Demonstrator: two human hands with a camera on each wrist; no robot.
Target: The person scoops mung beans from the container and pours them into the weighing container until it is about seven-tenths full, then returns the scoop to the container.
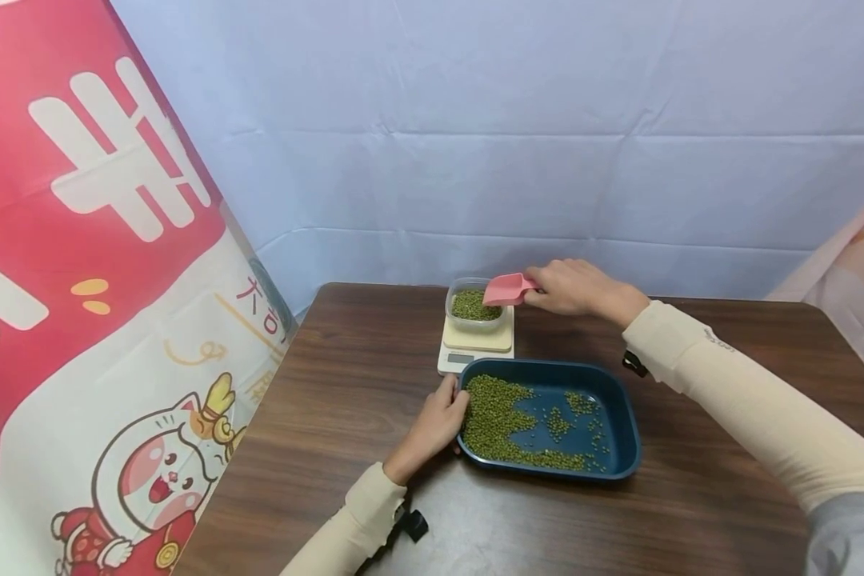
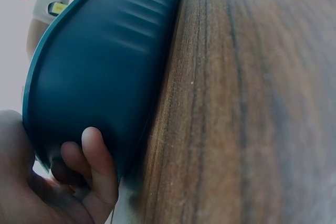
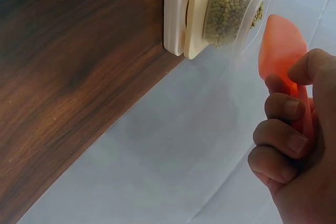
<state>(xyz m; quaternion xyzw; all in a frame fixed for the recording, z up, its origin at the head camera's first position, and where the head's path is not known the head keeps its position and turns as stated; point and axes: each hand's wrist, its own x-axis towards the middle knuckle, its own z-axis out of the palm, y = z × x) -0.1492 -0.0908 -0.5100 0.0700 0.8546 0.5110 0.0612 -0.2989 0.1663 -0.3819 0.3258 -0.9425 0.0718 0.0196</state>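
My right hand (image 1: 567, 286) grips the handle of a pink scoop (image 1: 505, 289), its blade tipped over the right rim of a clear plastic container (image 1: 464, 322). Green mung beans (image 1: 470, 305) partly fill that container, which stands on a kitchen scale (image 1: 477, 358). In the right wrist view, curled fingers wrap the handle of the scoop (image 3: 281, 43). My left hand (image 1: 441, 413) holds the left end of a dark blue tray (image 1: 622, 416), thumb at the rim and fingers against the outer wall (image 2: 100, 77). More mung beans (image 1: 491, 416) lie mostly along the tray's left and front sides.
The brown wooden table (image 1: 374, 360) ends just behind the scale, where a pale blue cloth (image 1: 518, 176) hangs. On the left hangs a red and white printed banner (image 1: 58, 280). The tray stands in front of the scale, close to it.
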